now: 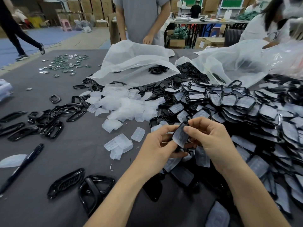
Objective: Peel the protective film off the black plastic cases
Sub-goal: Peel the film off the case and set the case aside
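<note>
I hold one black plastic case (180,135) with cloudy protective film on its face, just above the grey table. My left hand (159,143) grips its lower left side, fingers curled under it. My right hand (208,138) pinches the upper right edge, thumb on the film. A big heap of film-covered cases (255,110) fills the right side. Peeled white films (124,104) lie piled in the middle. Bare black cases (49,122) lie scattered to the left, and two more (82,184) near the front.
A black pen (24,164) lies at the front left. Two translucent plastic bags (137,63) sit at the far side, and small shiny parts (67,63) lie far left. A person in grey (141,18) stands across the table; another person (268,25) is at far right.
</note>
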